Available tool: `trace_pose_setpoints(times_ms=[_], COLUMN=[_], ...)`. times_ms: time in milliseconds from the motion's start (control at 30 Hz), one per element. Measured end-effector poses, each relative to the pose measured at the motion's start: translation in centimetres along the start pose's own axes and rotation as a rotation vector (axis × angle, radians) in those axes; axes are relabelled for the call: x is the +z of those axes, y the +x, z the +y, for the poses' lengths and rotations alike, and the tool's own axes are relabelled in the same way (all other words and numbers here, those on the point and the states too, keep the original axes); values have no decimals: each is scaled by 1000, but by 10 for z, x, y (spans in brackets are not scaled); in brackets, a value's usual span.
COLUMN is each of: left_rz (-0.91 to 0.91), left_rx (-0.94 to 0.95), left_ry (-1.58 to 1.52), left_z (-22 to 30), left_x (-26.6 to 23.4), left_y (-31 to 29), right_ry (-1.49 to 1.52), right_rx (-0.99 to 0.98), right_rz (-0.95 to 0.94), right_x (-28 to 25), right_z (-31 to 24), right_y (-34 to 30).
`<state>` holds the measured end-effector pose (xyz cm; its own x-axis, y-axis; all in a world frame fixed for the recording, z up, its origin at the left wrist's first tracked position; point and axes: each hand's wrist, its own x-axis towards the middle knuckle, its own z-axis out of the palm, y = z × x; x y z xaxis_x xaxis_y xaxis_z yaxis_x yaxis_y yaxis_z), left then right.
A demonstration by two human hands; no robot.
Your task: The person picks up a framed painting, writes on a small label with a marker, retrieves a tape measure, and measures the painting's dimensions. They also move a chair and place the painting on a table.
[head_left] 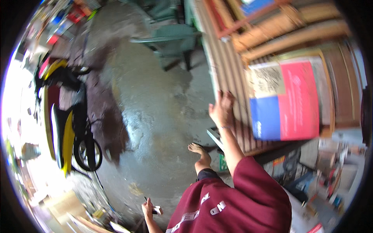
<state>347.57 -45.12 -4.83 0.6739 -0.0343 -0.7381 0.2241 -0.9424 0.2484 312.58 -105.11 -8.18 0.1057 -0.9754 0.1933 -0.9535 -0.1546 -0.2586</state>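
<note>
At nine o'clock a yellow-and-black motorbike (68,130) stands on the wet-looking concrete floor (155,105), its length running roughly from twelve to six. Toward seven o'clock, low in the view, the person's left hand (147,209) is closed around a small dark-and-white object (157,210); its exact kind is too small to tell, and the grip hides part of it. The object juts from the fingers toward about four o'clock, with a thin dark tip showing above them near twelve. Up at twelve is a green plastic armchair (175,37), and just below the middle of the view a bare foot (197,149) is on the floor. Right of centre, the right hand (222,112) appears to rest at the near edge of a slatted wooden bench (229,66), fingertips toward twelve, fingers slightly apart, thumb out toward eleven; they are clamped on nothing visible. From those fingers a red, blue and beige printed carton (299,101) lies at three o'clock, near but not touching, its slightly longer axis running about twelve to six. The right hand is much the nearer to it; the left is well apart, toward eight o'clock from it. Beneath the carton, a wooden frame (328,93) shows along its right side.
</note>
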Motion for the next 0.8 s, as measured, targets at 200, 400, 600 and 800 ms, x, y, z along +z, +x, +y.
trace_pose_setpoints(times_ms=[200, 400, 600, 800], left_rz=[-181, -262, -258, -379], left_rx=[514, 816, 1009, 1079], left_ry=[394, 629, 954, 1076], left_z=[149, 177, 160, 134], left_x=[39, 70, 124, 198], left_y=[2, -24, -97, -166], right_ry=[117, 803, 949, 378], right_rx=[108, -96, 176, 869], right_rz=[136, -329, -708, -427], right_x=[29, -63, -80, -181], right_z=[26, -12, 116, 322], right_y=[-26, -179, -444, -757])
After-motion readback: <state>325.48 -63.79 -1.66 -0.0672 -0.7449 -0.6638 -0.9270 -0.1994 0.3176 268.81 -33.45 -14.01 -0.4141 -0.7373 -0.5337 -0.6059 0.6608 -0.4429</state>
